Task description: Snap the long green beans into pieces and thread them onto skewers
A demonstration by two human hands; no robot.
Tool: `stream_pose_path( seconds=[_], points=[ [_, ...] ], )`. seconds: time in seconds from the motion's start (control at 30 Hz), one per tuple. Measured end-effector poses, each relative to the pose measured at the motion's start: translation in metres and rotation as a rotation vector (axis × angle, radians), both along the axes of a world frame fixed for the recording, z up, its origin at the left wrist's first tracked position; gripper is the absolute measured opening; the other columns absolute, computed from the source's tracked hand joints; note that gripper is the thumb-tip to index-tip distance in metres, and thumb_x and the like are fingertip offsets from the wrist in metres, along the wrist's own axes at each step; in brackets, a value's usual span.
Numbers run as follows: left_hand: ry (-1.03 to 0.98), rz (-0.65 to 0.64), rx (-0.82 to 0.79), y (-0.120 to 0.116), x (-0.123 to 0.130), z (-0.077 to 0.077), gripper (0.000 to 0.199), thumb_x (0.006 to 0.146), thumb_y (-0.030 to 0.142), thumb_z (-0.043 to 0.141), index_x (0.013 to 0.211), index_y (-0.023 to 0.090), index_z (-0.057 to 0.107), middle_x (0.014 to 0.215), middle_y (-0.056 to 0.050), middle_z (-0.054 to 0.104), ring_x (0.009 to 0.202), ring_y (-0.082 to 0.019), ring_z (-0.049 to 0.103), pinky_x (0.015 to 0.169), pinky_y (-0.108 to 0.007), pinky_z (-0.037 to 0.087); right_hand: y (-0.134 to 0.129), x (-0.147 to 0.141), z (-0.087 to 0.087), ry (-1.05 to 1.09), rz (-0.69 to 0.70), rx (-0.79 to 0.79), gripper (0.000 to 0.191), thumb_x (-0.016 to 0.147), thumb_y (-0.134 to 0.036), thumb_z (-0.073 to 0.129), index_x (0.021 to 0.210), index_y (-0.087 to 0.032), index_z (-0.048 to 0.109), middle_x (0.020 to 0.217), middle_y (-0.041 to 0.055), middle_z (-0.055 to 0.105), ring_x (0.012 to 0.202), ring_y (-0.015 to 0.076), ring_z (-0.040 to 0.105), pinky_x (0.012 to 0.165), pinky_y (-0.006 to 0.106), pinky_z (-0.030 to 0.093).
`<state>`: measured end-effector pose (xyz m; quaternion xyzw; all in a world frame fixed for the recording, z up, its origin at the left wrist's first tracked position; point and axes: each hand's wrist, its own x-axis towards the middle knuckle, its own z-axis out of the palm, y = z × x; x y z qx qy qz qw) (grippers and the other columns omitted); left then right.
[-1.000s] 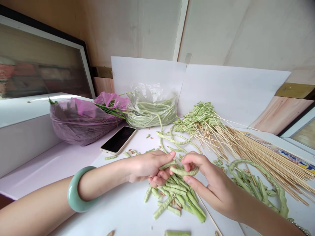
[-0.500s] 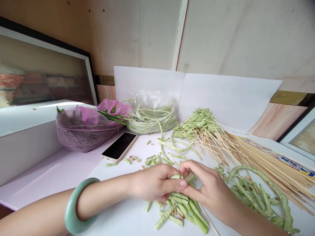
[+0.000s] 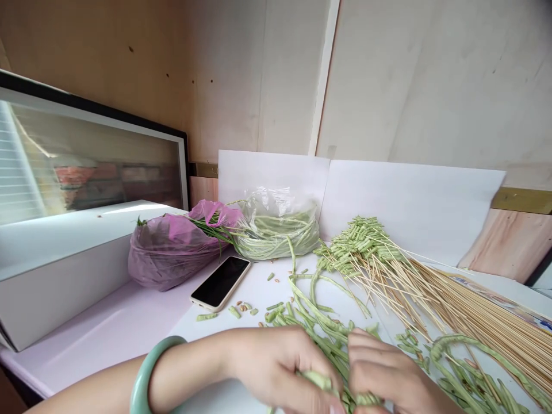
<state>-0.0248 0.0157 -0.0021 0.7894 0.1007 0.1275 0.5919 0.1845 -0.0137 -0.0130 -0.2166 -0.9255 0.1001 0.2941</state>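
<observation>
You're holding a pale green yardlong bean point(image 3: 317, 379) in your left hand point(image 3: 271, 368), low at the frame's bottom edge, fingers curled around it and slightly blurred. You're curling your right hand point(image 3: 383, 371) over the beans just beside it, contact hidden. Long, limp bean strands point(image 3: 319, 328) are trailing up from between your hands, tangling loosely.
</observation>
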Motion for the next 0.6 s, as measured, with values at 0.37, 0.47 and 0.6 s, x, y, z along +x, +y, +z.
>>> stream_pose_path(
  seconds=[0.37, 0.47, 0.6],
  points=[
    [0.003, 0.322, -0.877, 0.013, 0.011, -0.024, 0.058, 0.068, 0.074, 0.061, 0.071, 0.017, 0.049, 0.050, 0.008, 0.036, 0.037, -0.004, 0.028, 0.037, -0.019, 0.010, -0.003, 0.014, -0.003, 0.100, -0.066, -0.209, 0.047, 0.096, -0.022, 0.031, 0.141, -0.025, 0.045, 0.098, 0.0075, 0.052, 0.086, 0.0206, 0.059, 0.075, 0.032, 0.054],
    [0.012, 0.318, -0.907, 0.013, 0.011, -0.024, 0.059, 0.065, 0.074, 0.063, 0.072, 0.016, 0.050, 0.051, 0.008, 0.038, 0.038, -0.003, 0.029, 0.037, -0.018, 0.010, -0.004, 0.011, -0.004, 0.044, -0.079, -0.183, 0.064, 0.090, -0.006, 0.032, 0.150, -0.028, 0.030, 0.095, 0.0053, 0.049, 0.078, 0.0151, 0.059, 0.072, 0.027, 0.055],
    [0.131, 0.178, -0.915, 0.011, 0.013, -0.026, 0.055, 0.062, 0.068, 0.067, 0.071, 0.017, 0.051, 0.050, 0.006, 0.044, 0.037, -0.007, 0.038, 0.036, -0.019, 0.019, -0.001, 0.005, -0.014, 0.015, -0.121, -0.025, 0.074, 0.085, 0.001, 0.031, 0.153, -0.026, 0.018, 0.096, 0.0054, 0.049, 0.064, 0.0111, 0.057, 0.057, 0.019, 0.054]
  ],
)
